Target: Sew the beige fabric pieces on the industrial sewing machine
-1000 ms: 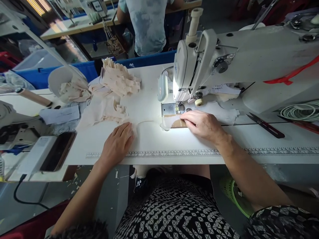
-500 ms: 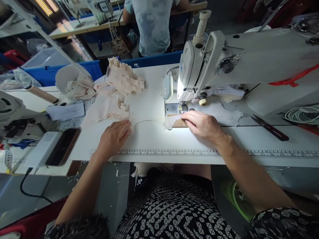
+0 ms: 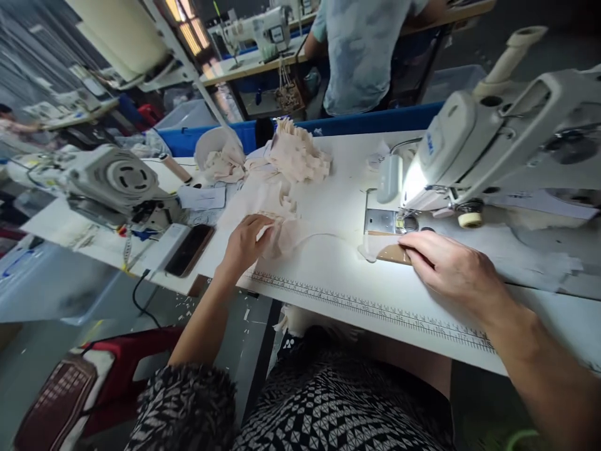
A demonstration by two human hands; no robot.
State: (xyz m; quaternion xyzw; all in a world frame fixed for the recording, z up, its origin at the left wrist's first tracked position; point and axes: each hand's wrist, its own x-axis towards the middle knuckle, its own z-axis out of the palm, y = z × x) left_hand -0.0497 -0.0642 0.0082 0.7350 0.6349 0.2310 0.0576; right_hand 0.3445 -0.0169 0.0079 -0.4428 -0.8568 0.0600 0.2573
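Note:
My left hand (image 3: 248, 241) pinches the edge of the pale sheer fabric (image 3: 282, 235) lying on the left of the white table (image 3: 323, 275). Behind it rises a bunched stack of cream pieces (image 3: 300, 150). My right hand (image 3: 446, 266) has its thumb and fingers together on a small pale piece (image 3: 387, 245) at the brown plate, just in front of the needle area of the sewing machine (image 3: 441, 150). A thin strip or thread curves over the table between the hands.
A printed ruler (image 3: 328, 297) runs along the front edge. At the left are a phone (image 3: 190, 250), a white box (image 3: 164, 247), a second machine (image 3: 117, 181) and a thread cone (image 3: 176, 169). A person (image 3: 359, 56) sits beyond the blue cloth.
The view has swung left. My left hand has lifted from lying flat on the table and moved onto the sheer fabric, closing on its edge. My right hand stays by the needle area.

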